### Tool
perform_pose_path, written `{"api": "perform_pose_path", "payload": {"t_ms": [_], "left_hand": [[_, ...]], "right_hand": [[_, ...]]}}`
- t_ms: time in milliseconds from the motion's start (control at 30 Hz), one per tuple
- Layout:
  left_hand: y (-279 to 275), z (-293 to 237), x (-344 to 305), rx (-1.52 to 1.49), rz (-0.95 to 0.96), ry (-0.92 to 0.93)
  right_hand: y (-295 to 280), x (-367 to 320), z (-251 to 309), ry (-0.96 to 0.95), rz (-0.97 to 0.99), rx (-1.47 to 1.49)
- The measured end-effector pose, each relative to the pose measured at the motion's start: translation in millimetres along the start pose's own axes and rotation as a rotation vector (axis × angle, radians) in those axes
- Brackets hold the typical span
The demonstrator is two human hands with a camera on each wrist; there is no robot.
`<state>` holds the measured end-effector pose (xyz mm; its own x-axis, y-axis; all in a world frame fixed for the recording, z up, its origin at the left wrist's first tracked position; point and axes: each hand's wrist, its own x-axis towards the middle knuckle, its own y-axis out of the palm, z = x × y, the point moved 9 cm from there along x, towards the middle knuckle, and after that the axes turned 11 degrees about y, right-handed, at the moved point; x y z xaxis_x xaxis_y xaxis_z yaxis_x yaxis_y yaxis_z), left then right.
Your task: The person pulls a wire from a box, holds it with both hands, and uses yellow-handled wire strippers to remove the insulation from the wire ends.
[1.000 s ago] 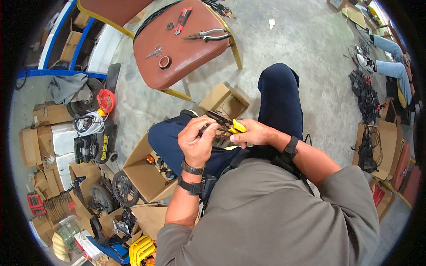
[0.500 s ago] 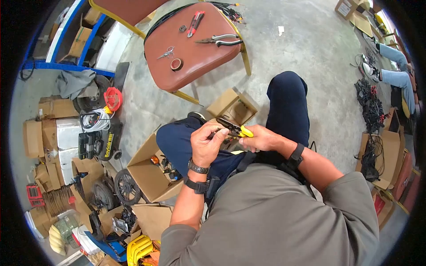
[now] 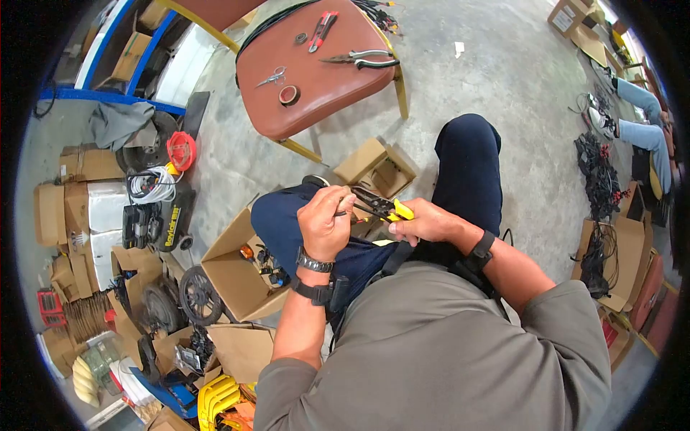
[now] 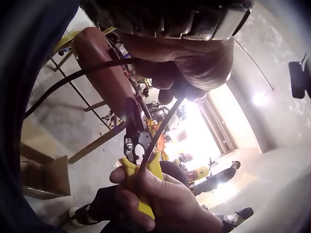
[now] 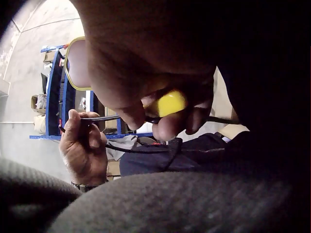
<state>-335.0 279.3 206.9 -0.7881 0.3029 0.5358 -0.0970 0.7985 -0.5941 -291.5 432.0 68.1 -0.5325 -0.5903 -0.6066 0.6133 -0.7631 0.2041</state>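
Observation:
In the head view, my right hand grips a yellow-handled wire stripper in front of my lap, its dark head pointing toward my left hand. My left hand pinches a thin dark cable. In the left wrist view this cable runs down past the stripper's head to the thumb of my right hand, which holds it against the yellow handle. Another length of cable curves away from my left hand. The right wrist view shows two dark strands stretching between my hands; the stripper's head is hidden there.
On a brown chair seat lie scissors, a tape roll, a red-handled tool and long-nose pliers. Cardboard boxes stand by my legs, including a small box. Another person's legs show at right.
My left hand has turned more upright and drawn back slightly from the stripper's head. The right hand keeps its grip on the stripper. The head view has shifted a little.

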Motion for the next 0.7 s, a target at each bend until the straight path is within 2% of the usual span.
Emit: {"api": "perform_pose_path", "payload": {"t_ms": [100, 200, 300, 400, 500, 533, 633, 700], "left_hand": [[-1, 10, -5, 0.104, -0.027, 0.021], [-2, 19, -6, 0.013, -0.075, -0.078], [-4, 36, -15, -0.155, -0.133, -0.202], [-5, 57, -31, -0.341, -0.207, -0.477], [-5, 56, -31, -0.497, -0.251, -0.56], [-4, 55, -31, -0.529, -0.265, -0.559], [-3, 53, -29, -0.608, -0.292, -0.566], [-2, 52, -27, -0.632, -0.301, -0.575]], "right_hand": [[-1, 2, -2, -0.021, 0.016, 0.032], [-4, 0, 2, -0.045, -0.03, 0.02], [-6, 4, -2, -0.051, -0.065, 0.013], [-5, 6, -4, -0.008, -0.048, -0.008], [-7, 7, -5, 0.03, -0.075, 0.044], [-9, 5, -1, -0.006, -0.113, 0.101], [-15, 5, 10, -0.256, -0.22, -0.124], [-20, 3, 9, -0.236, -0.257, -0.162]]}}
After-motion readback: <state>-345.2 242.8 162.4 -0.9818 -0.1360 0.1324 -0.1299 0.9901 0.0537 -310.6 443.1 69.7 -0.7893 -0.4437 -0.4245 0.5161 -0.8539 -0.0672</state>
